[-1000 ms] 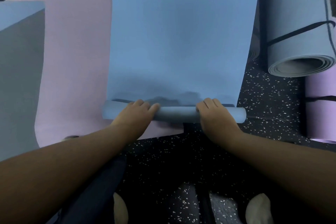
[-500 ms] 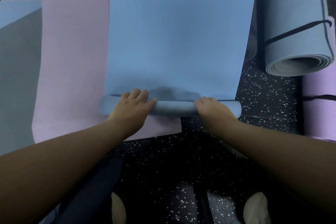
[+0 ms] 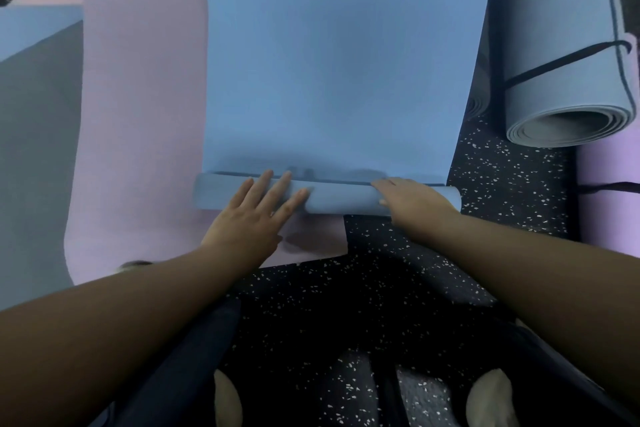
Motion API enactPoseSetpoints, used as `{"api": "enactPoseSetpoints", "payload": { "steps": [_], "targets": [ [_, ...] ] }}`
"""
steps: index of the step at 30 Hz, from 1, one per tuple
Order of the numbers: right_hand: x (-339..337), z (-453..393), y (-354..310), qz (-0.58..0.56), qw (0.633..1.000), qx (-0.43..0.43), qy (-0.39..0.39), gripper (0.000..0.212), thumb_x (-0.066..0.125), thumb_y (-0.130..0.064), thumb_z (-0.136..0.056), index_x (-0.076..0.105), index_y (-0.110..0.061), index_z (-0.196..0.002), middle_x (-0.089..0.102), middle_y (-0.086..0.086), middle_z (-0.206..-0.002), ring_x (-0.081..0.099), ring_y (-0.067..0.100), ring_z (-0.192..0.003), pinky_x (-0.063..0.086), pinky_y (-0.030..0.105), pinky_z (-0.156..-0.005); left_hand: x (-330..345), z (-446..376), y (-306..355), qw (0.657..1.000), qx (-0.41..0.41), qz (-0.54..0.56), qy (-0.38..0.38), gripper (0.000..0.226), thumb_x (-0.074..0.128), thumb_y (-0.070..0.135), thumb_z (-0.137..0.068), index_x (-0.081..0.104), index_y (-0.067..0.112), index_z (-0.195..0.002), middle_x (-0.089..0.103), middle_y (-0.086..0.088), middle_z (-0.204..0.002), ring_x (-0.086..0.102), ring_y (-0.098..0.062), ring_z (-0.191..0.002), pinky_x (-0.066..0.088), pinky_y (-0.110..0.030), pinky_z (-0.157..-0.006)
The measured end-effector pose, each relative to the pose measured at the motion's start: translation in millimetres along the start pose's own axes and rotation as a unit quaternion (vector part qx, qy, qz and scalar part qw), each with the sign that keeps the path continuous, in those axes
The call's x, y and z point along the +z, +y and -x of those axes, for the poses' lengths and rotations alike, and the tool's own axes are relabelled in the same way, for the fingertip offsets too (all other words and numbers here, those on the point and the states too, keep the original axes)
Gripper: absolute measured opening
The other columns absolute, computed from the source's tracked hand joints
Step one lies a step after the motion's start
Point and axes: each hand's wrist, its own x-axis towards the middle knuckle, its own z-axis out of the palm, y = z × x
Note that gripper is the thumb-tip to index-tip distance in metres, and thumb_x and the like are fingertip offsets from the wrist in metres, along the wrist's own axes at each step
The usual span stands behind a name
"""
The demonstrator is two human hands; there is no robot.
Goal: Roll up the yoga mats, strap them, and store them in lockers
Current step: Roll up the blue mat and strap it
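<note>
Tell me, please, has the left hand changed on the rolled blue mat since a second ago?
Yes: the left hand now lies flat, fingers straight, on the blue foam roll, sitting nearer the pink mat's front edge.

blue mat (image 3: pixel 346 62); pink mat (image 3: pixel 138 114); grey rolled mat (image 3: pixel 568 45), black strap (image 3: pixel 561 61); black white-speckled floor (image 3: pixel 502 177)

Floor (image 3: pixel 512 184): black rubber with white speckles, visible lower centre, right of centre and a dark wedge at the upper left corner. Looks like gym flooring. No walls, windows or furniture in frame. Light is dim and cool, bluish cast, soft shadows. Lower part of the frame is darkest.
</note>
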Motion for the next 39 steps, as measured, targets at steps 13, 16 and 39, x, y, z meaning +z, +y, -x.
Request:
{"api": "enactPoseSetpoints", "payload": {
  "steps": [13,16,39],
  "targets": [
    [53,36,-23,0.046,0.991,0.013,0.123,0.087,0.072,-0.027,-0.065,0.034,-0.007,-0.141,0.029,0.014,-0.15,0.022,0.033,-0.137,0.033,0.059,-0.102,-10,-20,-17,0.997,0.004,-0.055,-0.061,0.109,0.061,0.061,-0.08,-0.013,0.024,-0.15,0.016,-0.014,-0.158,0.02,-0.036,-0.144,0.017,-0.05,-0.115],
    [46,34,-29,0.041,0.993,0.025,0.107,0.086,0.058,-0.027,-0.084,0.009,-0.013,-0.153,-0.001,0.01,-0.16,-0.005,0.029,-0.147,0.007,0.051,-0.115,-18,-31,-20,0.991,-0.002,-0.071,-0.117,0.095,0.041,0.06,-0.092,-0.03,0.024,-0.144,-0.011,-0.008,-0.16,-0.005,-0.03,-0.148,0.0,-0.049,-0.117],
    [-27,-10,8,-0.012,0.996,0.015,-0.083,0.097,0.059,-0.034,-0.088,-0.015,-0.025,-0.151,-0.024,-0.004,-0.157,-0.02,0.012,-0.144,-0.005,0.039,-0.117,2,-59,-33,0.985,0.001,-0.141,0.103,0.075,0.064,0.033,-0.08,0.03,0.013,-0.143,0.042,-0.014,-0.13,0.045,-0.034,-0.109,0.04,-0.05,-0.091]
  ]
}}
